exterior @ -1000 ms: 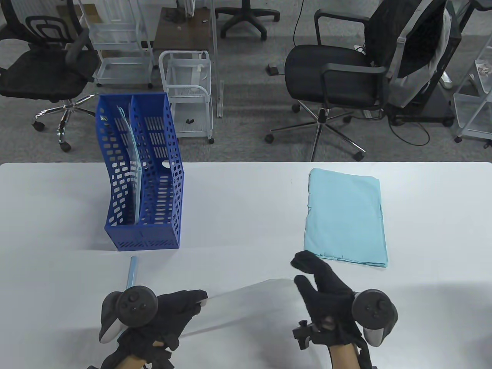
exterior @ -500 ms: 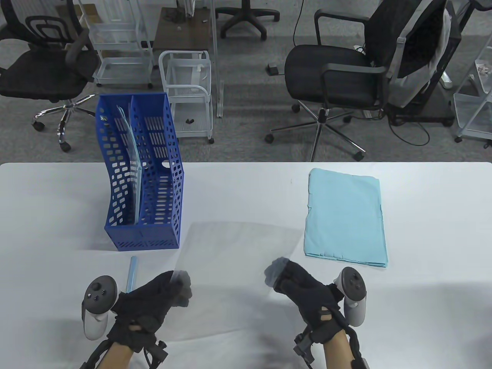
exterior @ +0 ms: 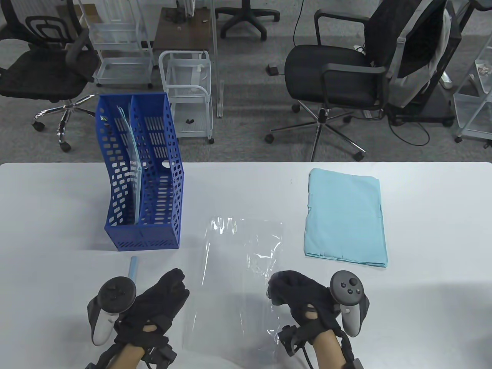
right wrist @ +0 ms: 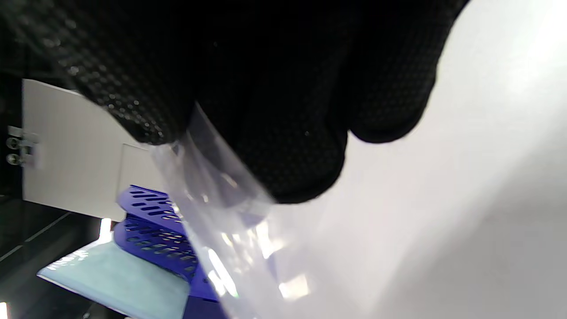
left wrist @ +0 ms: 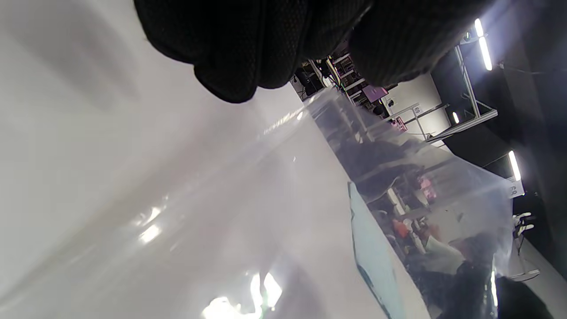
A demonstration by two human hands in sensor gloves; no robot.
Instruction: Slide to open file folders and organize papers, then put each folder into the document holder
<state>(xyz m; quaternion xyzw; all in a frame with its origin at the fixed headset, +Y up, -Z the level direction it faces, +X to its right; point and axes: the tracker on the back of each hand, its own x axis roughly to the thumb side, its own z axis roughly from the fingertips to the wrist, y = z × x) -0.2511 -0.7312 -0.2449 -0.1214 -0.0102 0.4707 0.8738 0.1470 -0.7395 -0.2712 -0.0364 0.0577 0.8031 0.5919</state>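
Note:
A clear plastic folder (exterior: 238, 269) lies lengthwise on the white table (exterior: 246, 184) between my hands. My right hand (exterior: 280, 290) pinches its right edge with curled fingers (right wrist: 288, 133), and the plastic (right wrist: 230, 230) shows between them. My left hand (exterior: 175, 286) lies beside the folder's left edge with loosely bent fingers (left wrist: 230, 53) and holds nothing. A light blue slide bar (exterior: 133, 269) lies left of that hand. A stack of light blue papers (exterior: 346, 215) sits to the right. The blue document holder (exterior: 142, 173) stands at the left, with one filled folder (exterior: 128, 153) in its left compartment.
Office chairs (exterior: 338, 73) and white wire carts (exterior: 188, 88) stand on the floor beyond the table's far edge. The holder's right compartment (exterior: 157, 153) shows no folder in it.
The clear folder was held up between both hands and now lies flat, turned lengthwise. My left hand has let go of its corner. My right hand still pinches the edge.

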